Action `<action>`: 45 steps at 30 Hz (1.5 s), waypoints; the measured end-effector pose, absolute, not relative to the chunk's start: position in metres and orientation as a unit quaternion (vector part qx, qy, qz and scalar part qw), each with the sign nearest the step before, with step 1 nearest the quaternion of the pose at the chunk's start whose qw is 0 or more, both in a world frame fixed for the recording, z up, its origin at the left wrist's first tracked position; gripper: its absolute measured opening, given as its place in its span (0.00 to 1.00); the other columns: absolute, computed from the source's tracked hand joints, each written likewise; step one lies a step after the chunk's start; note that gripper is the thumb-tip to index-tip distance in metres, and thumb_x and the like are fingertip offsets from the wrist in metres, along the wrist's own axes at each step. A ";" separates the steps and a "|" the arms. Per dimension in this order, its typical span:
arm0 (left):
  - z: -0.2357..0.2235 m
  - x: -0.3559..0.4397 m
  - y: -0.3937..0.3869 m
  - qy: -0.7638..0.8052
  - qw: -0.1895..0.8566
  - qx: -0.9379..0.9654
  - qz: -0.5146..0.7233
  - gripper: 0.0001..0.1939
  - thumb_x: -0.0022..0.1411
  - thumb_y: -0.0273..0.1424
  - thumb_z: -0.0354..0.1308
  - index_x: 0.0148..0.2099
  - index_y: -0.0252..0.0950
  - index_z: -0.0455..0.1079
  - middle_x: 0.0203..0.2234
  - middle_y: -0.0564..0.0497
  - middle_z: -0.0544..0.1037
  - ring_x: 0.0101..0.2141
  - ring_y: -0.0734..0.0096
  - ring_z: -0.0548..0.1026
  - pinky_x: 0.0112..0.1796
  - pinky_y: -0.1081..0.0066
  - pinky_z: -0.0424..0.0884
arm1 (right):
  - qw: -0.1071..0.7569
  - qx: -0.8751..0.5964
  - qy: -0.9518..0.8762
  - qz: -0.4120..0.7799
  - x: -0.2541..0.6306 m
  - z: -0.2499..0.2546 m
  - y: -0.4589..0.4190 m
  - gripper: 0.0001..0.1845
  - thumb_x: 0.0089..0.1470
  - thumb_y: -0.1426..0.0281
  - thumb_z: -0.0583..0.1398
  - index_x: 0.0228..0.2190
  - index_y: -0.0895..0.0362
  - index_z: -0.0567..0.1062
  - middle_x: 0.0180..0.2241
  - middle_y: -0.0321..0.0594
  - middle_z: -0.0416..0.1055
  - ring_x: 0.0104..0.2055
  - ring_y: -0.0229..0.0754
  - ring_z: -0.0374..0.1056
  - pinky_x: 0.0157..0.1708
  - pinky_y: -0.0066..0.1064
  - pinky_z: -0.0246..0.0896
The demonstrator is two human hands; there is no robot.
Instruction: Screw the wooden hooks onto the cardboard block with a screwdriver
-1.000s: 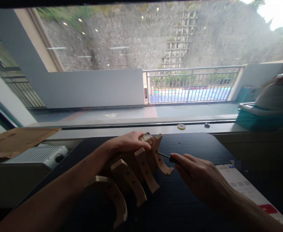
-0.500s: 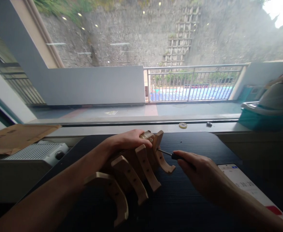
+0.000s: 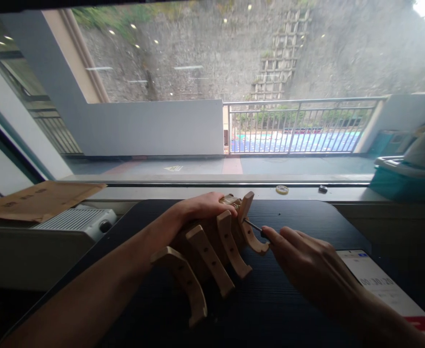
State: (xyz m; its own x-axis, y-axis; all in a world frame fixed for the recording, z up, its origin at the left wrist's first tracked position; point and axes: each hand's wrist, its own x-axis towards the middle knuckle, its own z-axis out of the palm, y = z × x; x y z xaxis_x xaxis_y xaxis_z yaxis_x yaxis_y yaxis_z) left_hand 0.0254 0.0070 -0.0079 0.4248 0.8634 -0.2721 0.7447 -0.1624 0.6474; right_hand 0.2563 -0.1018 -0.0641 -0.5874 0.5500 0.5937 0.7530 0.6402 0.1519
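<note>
A wooden piece with several curved legs or ribs (image 3: pixel 212 261) rests on the dark table, its ribs pointing towards me. Each rib shows small dark holes. My left hand (image 3: pixel 210 205) is closed over the far side of the piece and steadies it; some of its fingers are hidden behind the wood. In my right hand (image 3: pixel 301 246) is a screwdriver (image 3: pixel 255 226), its dark handle mostly covered by my fingers. The screwdriver's tip meets the farthest rib (image 3: pixel 249 234) near its upper hole.
A phone (image 3: pixel 375 280) with a timer on its screen lies at the table's right. On the window sill are a tape roll (image 3: pixel 282 190) and a small dark object (image 3: pixel 323 189). A teal bin (image 3: pixel 397 179) stands far right; cardboard (image 3: pixel 41 198) lies over a radiator (image 3: pixel 78 220) at left.
The whole view has shifted, so things appear slightly farther right. My right hand sits closer to the rib, and less of the screwdriver's handle shows. The left hand keeps its hold.
</note>
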 end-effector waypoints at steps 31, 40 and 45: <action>-0.008 0.032 0.000 0.526 0.344 0.774 0.085 0.22 0.45 0.47 0.59 0.39 0.39 0.69 0.34 0.47 0.78 0.36 0.54 0.75 0.32 0.67 0.67 | 0.224 -0.405 -0.872 -0.161 0.263 -0.062 -0.099 0.19 0.56 0.81 0.52 0.49 0.61 0.70 0.27 0.39 0.71 0.23 0.36 0.65 0.21 0.25 0.53; -0.015 0.034 -0.002 0.531 0.308 0.784 0.092 0.24 0.44 0.49 0.59 0.39 0.39 0.69 0.33 0.46 0.77 0.34 0.55 0.74 0.30 0.66 0.67 | 0.343 -0.550 -0.732 0.210 0.261 -0.070 -0.095 0.19 0.61 0.61 0.49 0.44 0.57 0.74 0.24 0.37 0.73 0.21 0.38 0.68 0.18 0.26 0.58; -0.015 0.038 -0.006 0.541 0.297 0.781 0.094 0.25 0.43 0.49 0.60 0.40 0.39 0.69 0.33 0.46 0.77 0.33 0.54 0.74 0.29 0.66 0.66 | 0.245 -0.482 -0.838 -0.074 0.268 -0.058 -0.100 0.15 0.56 0.73 0.56 0.46 0.56 0.70 0.30 0.38 0.72 0.25 0.39 0.68 0.22 0.27 0.56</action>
State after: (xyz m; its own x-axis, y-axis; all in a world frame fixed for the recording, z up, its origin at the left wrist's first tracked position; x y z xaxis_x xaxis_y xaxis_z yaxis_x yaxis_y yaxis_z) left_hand 0.0383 -0.0065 -0.0155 0.3979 0.9008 -0.1739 0.7889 -0.2392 0.5661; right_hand 0.2681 -0.1003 -0.0584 -0.4154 0.7717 0.4816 0.8441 0.5243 -0.1121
